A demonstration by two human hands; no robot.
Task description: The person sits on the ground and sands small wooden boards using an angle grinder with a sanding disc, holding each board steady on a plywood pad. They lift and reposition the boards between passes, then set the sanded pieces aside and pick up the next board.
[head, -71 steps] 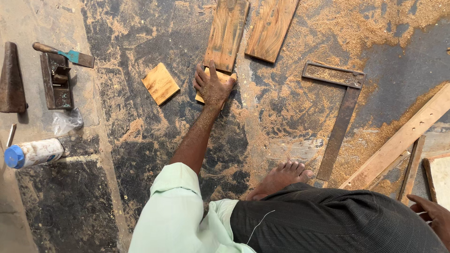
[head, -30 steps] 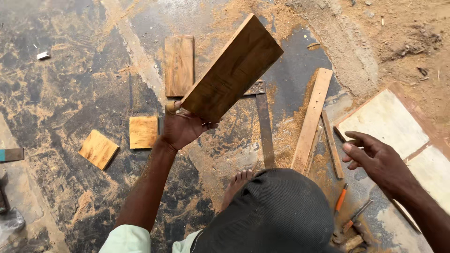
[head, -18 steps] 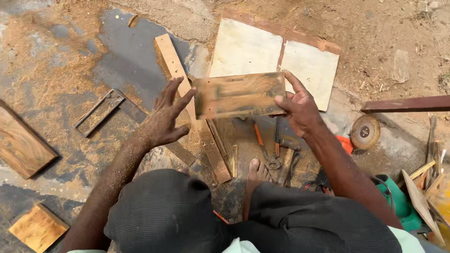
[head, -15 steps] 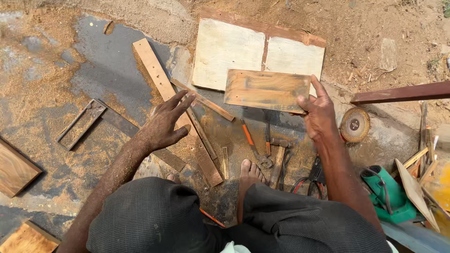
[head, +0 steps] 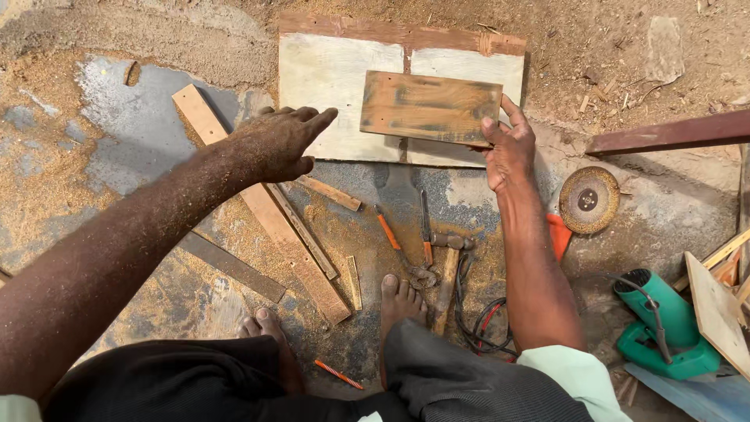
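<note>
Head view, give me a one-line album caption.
Right hand holds a wooden board over pale panels; left hand hovers open.

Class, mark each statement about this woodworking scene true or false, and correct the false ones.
1. The right hand grips a brown wooden board. True.
2. The left hand holds a hammer. False: it is empty, fingers stretched toward the board; the hammer lies on the ground.
3. Orange-handled pliers lie near the bare feet. True.
4. The green power tool sits at the left edge. False: it sits at the right.
</note>
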